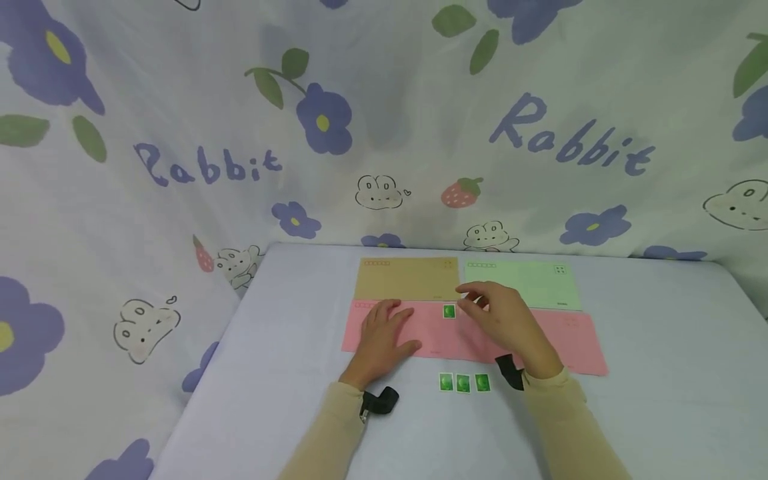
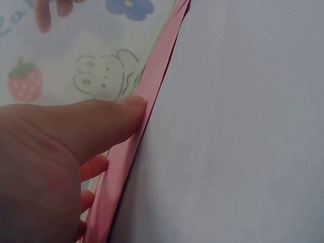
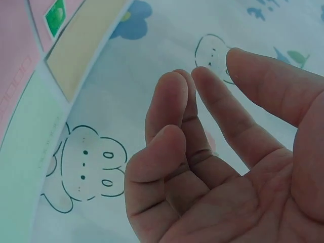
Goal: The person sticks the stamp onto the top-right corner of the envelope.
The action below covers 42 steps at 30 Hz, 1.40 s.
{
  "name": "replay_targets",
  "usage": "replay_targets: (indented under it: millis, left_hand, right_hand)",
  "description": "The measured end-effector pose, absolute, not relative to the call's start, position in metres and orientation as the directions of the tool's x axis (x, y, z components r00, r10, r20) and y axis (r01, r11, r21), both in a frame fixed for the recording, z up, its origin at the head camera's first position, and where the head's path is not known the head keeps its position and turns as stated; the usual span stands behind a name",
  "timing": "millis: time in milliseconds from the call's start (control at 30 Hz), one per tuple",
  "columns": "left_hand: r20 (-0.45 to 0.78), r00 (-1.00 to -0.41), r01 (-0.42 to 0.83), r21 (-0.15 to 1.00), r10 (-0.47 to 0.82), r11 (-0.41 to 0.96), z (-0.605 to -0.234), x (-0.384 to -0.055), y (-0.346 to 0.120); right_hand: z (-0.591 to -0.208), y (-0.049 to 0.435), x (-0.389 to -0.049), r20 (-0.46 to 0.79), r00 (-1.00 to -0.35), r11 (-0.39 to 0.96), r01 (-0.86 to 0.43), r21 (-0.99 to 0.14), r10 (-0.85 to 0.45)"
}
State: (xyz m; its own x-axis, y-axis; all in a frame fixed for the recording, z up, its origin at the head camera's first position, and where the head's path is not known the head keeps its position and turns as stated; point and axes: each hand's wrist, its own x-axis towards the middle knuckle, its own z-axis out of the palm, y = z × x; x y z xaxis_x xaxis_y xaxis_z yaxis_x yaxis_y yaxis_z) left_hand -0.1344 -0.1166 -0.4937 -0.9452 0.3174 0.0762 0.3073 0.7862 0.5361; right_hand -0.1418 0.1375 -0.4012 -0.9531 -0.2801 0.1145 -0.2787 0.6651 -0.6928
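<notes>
My left hand (image 1: 379, 343) rests with spread fingers on the left pink envelope (image 1: 429, 337); in the left wrist view its thumb (image 2: 111, 119) touches the envelope's near edge. A green stamp (image 1: 449, 311) lies at that envelope's upper right corner. My right hand (image 1: 507, 323) hovers just right of this stamp, above the right pink envelope (image 1: 567, 340). Seen from the right wrist, its fingers bend loosely, thumb and index fingertip stand apart, and nothing is between them. The hand and forearm hide part of the right pink envelope.
Behind the pink envelopes lie a tan envelope (image 1: 408, 280) and a light green envelope (image 1: 522, 283). Three more green stamps (image 1: 463, 383) form a row on the white table (image 1: 678, 373) nearer me. A patterned cloth (image 1: 384, 133) hangs behind the table.
</notes>
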Motion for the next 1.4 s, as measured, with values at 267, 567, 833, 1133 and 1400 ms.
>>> replay_targets:
  millis: [267, 567, 833, 1133, 1400]
  left_hand:
    - [0.081, -0.944, 0.317, 0.5, 0.32, 0.806, -0.493, -0.136, -0.117]
    - [0.138, -0.946, 0.32, 0.537, 0.294, 0.78, -0.49, -0.137, -0.115]
    - [0.206, -0.947, 0.321, 0.608, 0.246, 0.726, -0.483, -0.136, -0.112]
    - [0.222, -0.941, 0.337, 0.656, 0.254, 0.675, -0.471, -0.134, -0.105]
    - [0.185, -0.94, 0.332, 0.686, 0.287, 0.647, -0.462, -0.135, -0.093]
  right_hand:
    - [-0.402, 0.151, -0.129, 0.19, -0.95, 0.654, -0.31, -0.69, -0.249]
    - [-0.407, 0.164, -0.115, 0.228, -0.956, 0.649, -0.294, -0.702, -0.186]
    - [-0.415, 0.172, -0.106, 0.189, -0.967, 0.673, -0.255, -0.694, -0.171]
    - [-0.419, 0.177, -0.096, 0.144, -0.976, 0.69, -0.216, -0.691, -0.161]
    - [-0.425, 0.178, -0.086, 0.104, -0.984, 0.69, -0.176, -0.702, -0.145]
